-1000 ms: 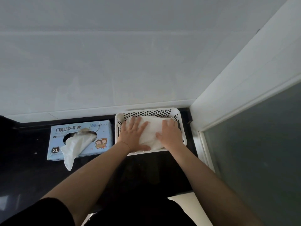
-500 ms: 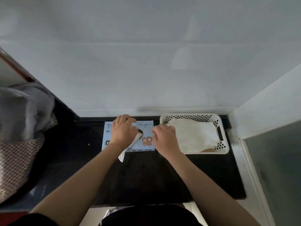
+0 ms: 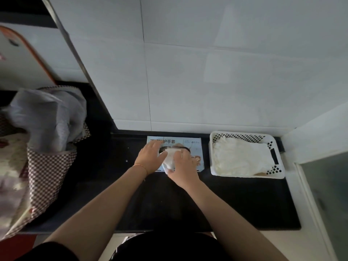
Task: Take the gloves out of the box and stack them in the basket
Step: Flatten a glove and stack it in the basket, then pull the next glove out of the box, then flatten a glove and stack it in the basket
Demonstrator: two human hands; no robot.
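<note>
Dark tabletop: left hand lay flat on box, right hand gripped glove. Best pull slow toward basket.

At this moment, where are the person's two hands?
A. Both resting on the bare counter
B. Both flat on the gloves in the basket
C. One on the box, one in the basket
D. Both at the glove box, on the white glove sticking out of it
D: the left hand and right hand meet on the glove over the box, while the basket to the right holds only gloves.
</note>
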